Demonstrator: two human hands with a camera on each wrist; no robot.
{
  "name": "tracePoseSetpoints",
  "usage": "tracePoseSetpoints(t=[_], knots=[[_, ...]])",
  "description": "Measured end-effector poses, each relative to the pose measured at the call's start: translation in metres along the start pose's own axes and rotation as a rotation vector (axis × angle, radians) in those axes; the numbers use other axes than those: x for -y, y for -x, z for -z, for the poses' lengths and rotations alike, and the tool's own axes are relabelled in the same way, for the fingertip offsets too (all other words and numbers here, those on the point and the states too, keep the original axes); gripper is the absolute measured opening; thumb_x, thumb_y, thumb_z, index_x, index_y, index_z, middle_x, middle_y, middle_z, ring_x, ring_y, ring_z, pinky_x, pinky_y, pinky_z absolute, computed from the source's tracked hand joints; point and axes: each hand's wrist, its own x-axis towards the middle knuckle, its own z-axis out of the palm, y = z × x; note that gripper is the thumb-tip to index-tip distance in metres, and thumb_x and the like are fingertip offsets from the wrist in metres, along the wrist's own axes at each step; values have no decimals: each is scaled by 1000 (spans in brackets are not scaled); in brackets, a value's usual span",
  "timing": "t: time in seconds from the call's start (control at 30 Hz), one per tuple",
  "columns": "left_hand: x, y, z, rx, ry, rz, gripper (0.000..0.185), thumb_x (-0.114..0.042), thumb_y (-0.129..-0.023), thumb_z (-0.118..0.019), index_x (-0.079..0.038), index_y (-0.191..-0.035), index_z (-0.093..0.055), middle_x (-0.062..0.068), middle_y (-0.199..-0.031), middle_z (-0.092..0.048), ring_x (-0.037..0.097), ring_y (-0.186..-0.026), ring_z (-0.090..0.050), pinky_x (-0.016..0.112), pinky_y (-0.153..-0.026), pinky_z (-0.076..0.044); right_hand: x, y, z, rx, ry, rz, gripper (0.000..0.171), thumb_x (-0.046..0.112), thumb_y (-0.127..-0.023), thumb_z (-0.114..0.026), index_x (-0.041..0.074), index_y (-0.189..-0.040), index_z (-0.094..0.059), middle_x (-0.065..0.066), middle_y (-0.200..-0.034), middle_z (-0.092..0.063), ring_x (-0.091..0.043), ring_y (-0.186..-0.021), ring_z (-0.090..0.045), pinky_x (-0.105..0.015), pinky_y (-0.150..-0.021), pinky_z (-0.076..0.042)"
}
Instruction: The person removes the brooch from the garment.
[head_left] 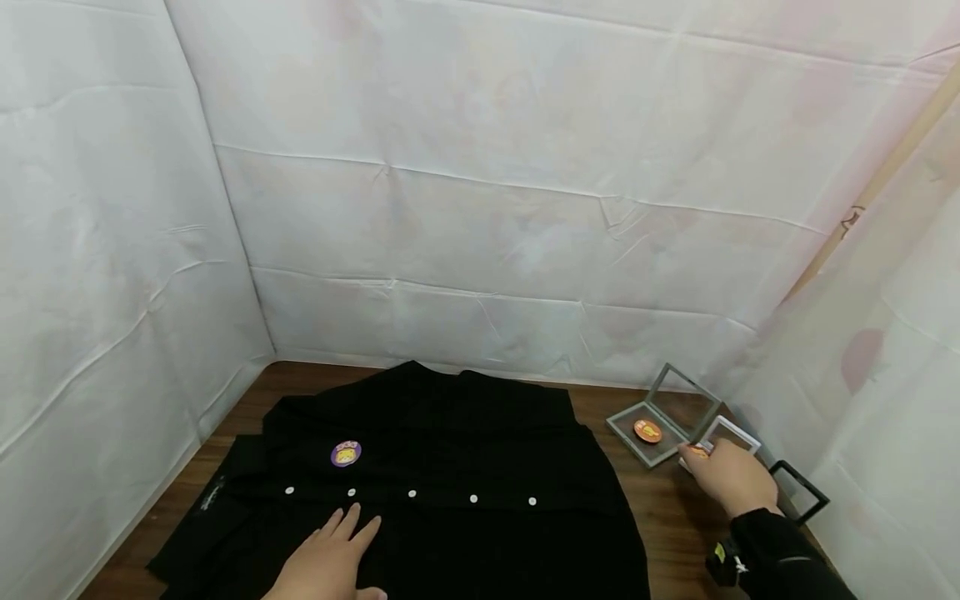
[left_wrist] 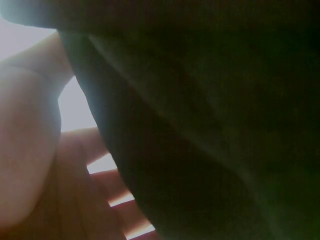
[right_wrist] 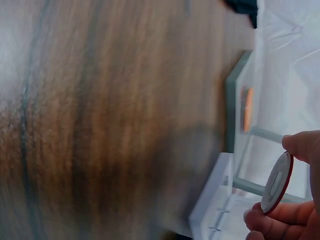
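A black shirt point(head_left: 480, 450) with a row of white buttons lies spread out, a round purple badge point(head_left: 346, 453) on it. Over its lower left part is my left hand point(head_left: 326, 554), fingers spread; in the left wrist view dark cloth point(left_wrist: 210, 120) hides much of that hand. At the right, my right hand point(head_left: 731, 479) pinches a round badge point(right_wrist: 277, 182) between thumb and fingers, its white back and red rim showing in the right wrist view. Under that hand stands an open white-framed case point(head_left: 731, 433). Beside it an open grey-framed case point(head_left: 637, 450) holds an orange badge point(head_left: 647, 431).
A black-framed case point(head_left: 798, 492) stands right of my right wrist, near the cloth wall. Brown wooden tabletop point(head_left: 675, 533) shows between the shirt and the cases. Pale cloth walls point(head_left: 480, 233) enclose the table at the back and both sides.
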Motion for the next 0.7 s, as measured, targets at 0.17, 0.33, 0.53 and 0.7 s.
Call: tracePoseSetpoints(t=[0.17, 0.33, 0.53, 0.7], knots=[[0, 1, 1, -9, -1, -3, 92, -61, -72, -86, -5, -141, -61, 31, -146, -50, 58, -133, -45, 73, -100, -40, -1, -8, -11, -5, -1, -33, 90, 69, -97, -49, -19, -115, -57, -26, -87, -65, -34, -71, -63, -50, -58, -50], [-1, 1, 2, -15, -13, -10, 92, -61, -73, -86, -5, -141, -61, 32, -145, -51, 57, -132, -46, 72, -100, -41, 3, -12, -19, 53, -11, -92, 75, 64, -100, -49, -9, -95, -64, -16, -74, -61, -30, -64, -57, -42, -54, -44], [-2, 3, 3, -13, -21, -12, 90, -60, -73, -86, -5, -141, -61, 32, -145, -51, 57, -132, -46, 72, -99, -42, 3, -18, -23, 75, 0, -114, 72, 62, -100, -50, -8, -92, -66, -16, -76, -63, -31, -67, -60, -44, -55, -46], [-4, 4, 3, -19, -24, -25, 89, -59, -74, -86, -4, -140, -61, 32, -144, -52, 57, -131, -48, 71, -99, -44, 1, -23, -24, 45, -13, -127, 69, 58, -101, -49, -9, -96, -66, -18, -79, -65, -31, -67, -61, -44, -53, -47]])
